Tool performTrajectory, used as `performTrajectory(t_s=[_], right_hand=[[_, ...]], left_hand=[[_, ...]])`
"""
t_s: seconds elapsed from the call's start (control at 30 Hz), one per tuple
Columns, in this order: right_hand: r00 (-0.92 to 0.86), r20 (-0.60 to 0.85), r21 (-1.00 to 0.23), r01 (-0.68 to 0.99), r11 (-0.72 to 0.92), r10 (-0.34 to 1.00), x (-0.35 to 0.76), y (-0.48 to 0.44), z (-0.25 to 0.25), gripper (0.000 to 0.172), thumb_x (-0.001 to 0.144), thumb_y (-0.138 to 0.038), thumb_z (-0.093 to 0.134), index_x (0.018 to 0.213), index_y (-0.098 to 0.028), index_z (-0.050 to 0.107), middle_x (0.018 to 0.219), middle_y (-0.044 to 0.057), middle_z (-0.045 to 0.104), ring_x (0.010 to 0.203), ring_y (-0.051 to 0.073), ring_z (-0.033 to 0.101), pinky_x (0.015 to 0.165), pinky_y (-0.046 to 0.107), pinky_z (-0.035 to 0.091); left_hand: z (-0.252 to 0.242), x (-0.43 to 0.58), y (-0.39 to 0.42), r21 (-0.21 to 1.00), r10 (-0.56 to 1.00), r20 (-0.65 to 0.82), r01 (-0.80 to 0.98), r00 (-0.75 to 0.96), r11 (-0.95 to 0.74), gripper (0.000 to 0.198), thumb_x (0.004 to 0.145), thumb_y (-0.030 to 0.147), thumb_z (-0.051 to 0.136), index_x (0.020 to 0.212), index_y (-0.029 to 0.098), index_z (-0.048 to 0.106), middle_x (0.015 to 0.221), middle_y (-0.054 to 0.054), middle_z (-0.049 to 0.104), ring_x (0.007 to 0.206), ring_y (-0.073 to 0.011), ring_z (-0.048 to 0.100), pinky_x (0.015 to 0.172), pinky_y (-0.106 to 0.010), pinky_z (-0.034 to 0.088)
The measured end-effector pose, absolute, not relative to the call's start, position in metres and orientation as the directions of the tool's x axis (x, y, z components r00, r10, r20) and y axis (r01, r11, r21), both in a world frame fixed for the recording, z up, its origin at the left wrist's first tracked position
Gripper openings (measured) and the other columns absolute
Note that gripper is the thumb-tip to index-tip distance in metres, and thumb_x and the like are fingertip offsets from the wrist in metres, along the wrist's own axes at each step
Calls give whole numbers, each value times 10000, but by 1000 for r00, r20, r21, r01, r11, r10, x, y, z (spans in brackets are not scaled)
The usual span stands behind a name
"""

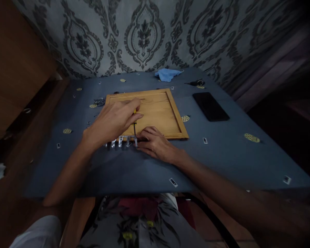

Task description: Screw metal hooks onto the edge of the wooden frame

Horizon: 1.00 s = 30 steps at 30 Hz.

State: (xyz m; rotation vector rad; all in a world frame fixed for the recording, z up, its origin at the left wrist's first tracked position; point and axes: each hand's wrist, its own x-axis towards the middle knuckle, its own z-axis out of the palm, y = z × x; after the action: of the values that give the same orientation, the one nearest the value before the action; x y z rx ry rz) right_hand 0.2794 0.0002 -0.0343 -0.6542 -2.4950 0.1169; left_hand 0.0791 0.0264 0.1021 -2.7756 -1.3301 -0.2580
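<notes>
My left hand (121,115) is closed round a screwdriver (134,128) with a yellow handle, held upright with its shaft pointing down. The tip meets a metal hook rail (120,140) on the near edge of a framed wooden board (157,113). Several shiny hooks hang from this rail toward me. At its right end, the bent fingers of my right hand (155,143) grip the rail beside the screwdriver tip. My fingers hide part of that end. The board lies flat on the table, its raised frame facing up.
The table (155,175) has a dark blue patterned cover. Right of the board lies a black phone (210,106). Farther back are a blue cloth (167,74) and a small dark tool (197,82). A tangled metallic item (99,101) sits left of the board. A patterned wall (144,34) rises behind.
</notes>
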Motion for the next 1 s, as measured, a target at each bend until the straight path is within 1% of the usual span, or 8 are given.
performTrajectory(t_s=[0.1,0.2,0.3,0.43,0.6,0.7,0.87,1.0], right_hand=[[-721,505,-222,424,878,475,279,0,-34,238,1032,-326,587,1007,-207,792,1046,100,691,1014,238,531,926,409,399],[-711,516,-228,423,877,477,279,0,-35,269,1044,-343,568,989,-203,791,1040,95,687,1013,231,531,920,403,396],[-703,527,-243,414,877,478,279,0,-36,272,1045,-352,571,991,-200,790,1042,97,690,1007,230,535,909,409,401],[-704,520,-244,421,874,484,279,0,-36,270,1047,-341,569,986,-205,794,1048,99,695,1008,230,537,901,405,403],[-708,525,-233,415,879,473,279,-1,-35,260,1040,-342,583,992,-196,793,1048,100,690,1014,232,546,913,395,402],[-704,537,-230,407,884,464,279,-1,-35,251,1034,-341,593,994,-194,792,1044,101,693,1007,232,554,912,398,409],[-713,512,-234,422,876,480,279,0,-35,276,1047,-360,564,995,-204,785,1053,99,690,1013,233,554,919,405,418],[-711,521,-232,415,880,472,279,1,-35,282,1047,-368,564,990,-205,787,1047,98,688,1009,228,553,916,399,414]], left_hand=[[99,79,27,61,735,200,741,648,-669,131,1052,281,524,1139,211,593,1021,-44,725,904,-229,675,731,-301,412],[98,78,28,88,721,218,722,658,-686,126,1049,251,508,1149,216,575,1082,-48,726,929,-219,678,734,-297,420],[98,77,28,94,725,209,725,656,-683,142,1048,255,497,1163,215,571,1082,-55,722,925,-222,682,739,-304,428],[100,76,27,67,734,198,738,649,-671,167,1039,261,511,1188,205,564,1051,-61,717,916,-241,685,719,-315,424],[99,77,27,73,746,190,749,638,-659,199,1039,317,544,1204,207,555,886,-27,685,825,-224,672,681,-300,409],[98,78,28,68,758,181,761,626,-645,181,1025,312,577,1172,208,561,842,-19,664,796,-221,658,664,-296,386],[99,78,28,115,739,174,732,651,-672,137,1012,241,569,1146,214,560,858,-20,658,826,-226,644,692,-301,377],[99,76,28,158,715,177,697,677,-699,142,1003,195,545,1144,211,548,974,-44,680,879,-231,645,725,-310,393]])
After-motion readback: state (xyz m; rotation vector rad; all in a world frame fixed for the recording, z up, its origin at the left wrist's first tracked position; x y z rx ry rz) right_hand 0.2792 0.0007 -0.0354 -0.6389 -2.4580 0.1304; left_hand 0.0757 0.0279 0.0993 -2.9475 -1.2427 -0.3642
